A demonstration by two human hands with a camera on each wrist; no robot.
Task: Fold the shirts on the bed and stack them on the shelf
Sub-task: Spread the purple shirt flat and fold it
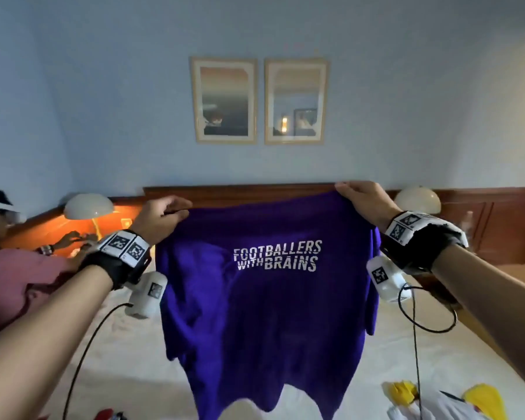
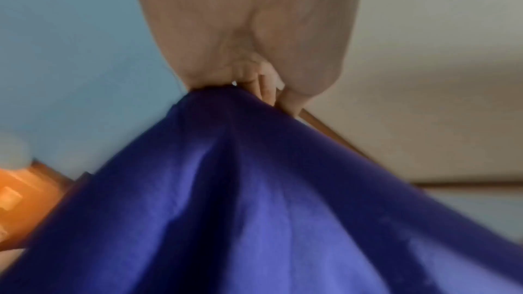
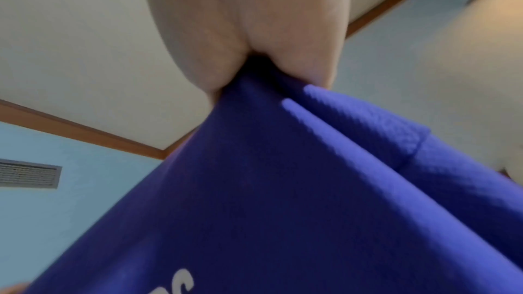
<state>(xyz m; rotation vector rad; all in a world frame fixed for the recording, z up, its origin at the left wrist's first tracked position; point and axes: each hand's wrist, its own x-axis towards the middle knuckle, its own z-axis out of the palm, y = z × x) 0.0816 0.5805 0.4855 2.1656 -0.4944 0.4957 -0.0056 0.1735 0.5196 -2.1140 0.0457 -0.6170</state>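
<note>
A purple shirt (image 1: pixel 264 313) with white lettering hangs spread out in the air above the bed (image 1: pixel 128 368). My left hand (image 1: pixel 167 212) pinches its upper left shoulder and my right hand (image 1: pixel 356 194) pinches the upper right one. The left wrist view shows my left hand (image 2: pixel 240 84) gripping bunched purple shirt (image 2: pixel 226 209). The right wrist view shows my right hand (image 3: pixel 254 66) pinching the purple shirt (image 3: pixel 283 198) near a seam. The shirt's hem dangles just over the bedsheet.
Another person (image 1: pixel 19 268) in a pink top leans over the bed's left side. Yellow and white clothes (image 1: pixel 437 401) lie at the bed's near right, a red item (image 1: pixel 106 415) at the near left. A wooden headboard (image 1: pixel 240 195), two lamps and two framed pictures stand behind.
</note>
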